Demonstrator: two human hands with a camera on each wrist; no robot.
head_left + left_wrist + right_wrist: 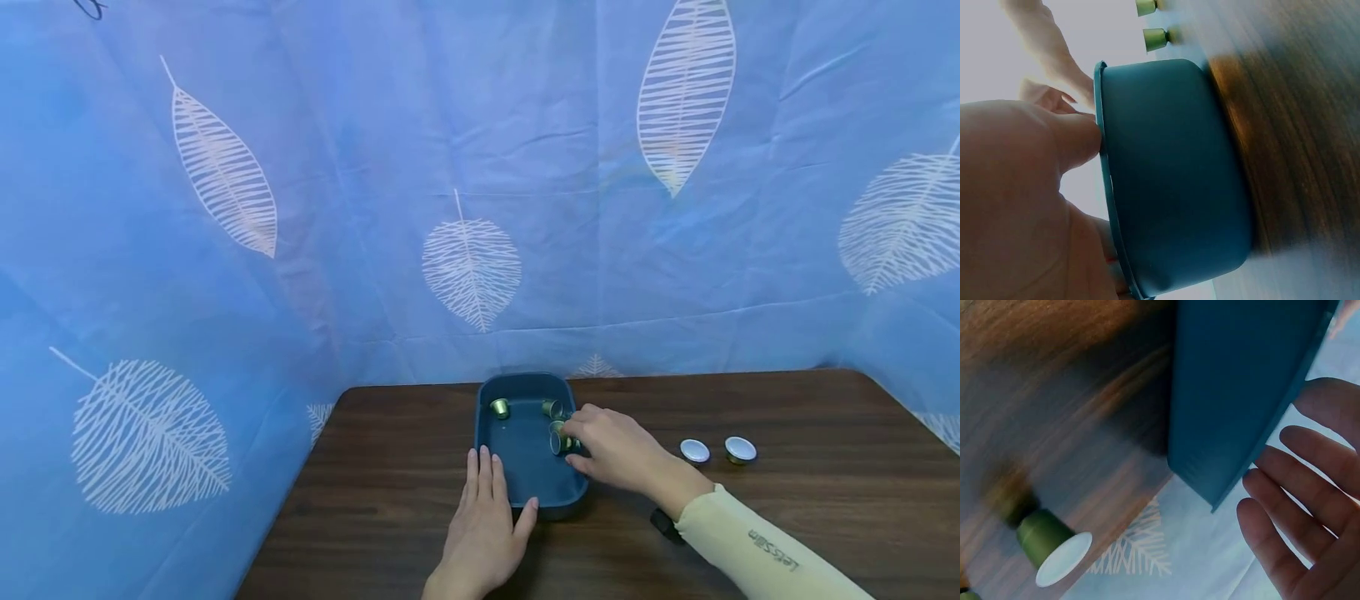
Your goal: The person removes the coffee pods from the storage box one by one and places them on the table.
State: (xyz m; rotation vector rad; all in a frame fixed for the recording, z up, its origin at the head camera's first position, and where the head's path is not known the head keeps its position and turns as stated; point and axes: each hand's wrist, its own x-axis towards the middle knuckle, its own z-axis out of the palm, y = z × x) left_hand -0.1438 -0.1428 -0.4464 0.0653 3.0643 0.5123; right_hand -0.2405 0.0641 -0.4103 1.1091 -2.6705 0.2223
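A dark teal rectangular tray [528,492] stands on the table. My left hand [483,529] rests at its near left corner, fingers straight along the left rim and thumb at the near rim. Inside, a green-gold coffee capsule [500,408] lies at the far left. Another capsule [552,408] and a third capsule [557,438] lie by the right wall. My right hand [618,450] reaches over the right rim, its fingertips at the third capsule and partly covering it. In the right wrist view its fingers [1285,519] are spread and loosely bent beside the rim.
Right of the tray, a white-lidded capsule [694,451] and a second white-lidded capsule [740,450] stand lid up on the dark wooden table [847,500]. A blue cloth with white leaf prints [570,275] hangs behind the table. A black device [665,527] sits under the right wrist.
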